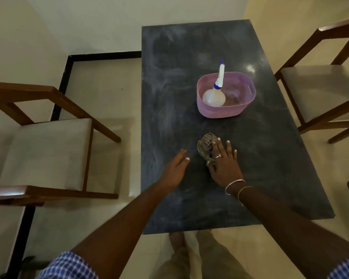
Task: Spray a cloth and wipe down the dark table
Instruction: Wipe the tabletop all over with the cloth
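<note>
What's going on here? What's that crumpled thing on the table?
Someone is cleaning the dark table. The crumpled thing is a striped cloth, and the person's right hand presses flat on it near their end of the table. The left hand is open beside it. The spray bottle sits in a pink basket farther along. The tabletop looks streaky.

A: colours?
B: table (270, 158) dark slate grey, marbled, pale streaks. cloth (206, 146) brown-grey stripes. basket (220, 111) pinkish lilac.
A: bottle?
B: spray bottle (214, 98) cloudy white body, white nozzle, blue collar and tip. my sleeve (69, 266) blue-white check. chair (48, 154) brown wood, off-white seat.
</note>
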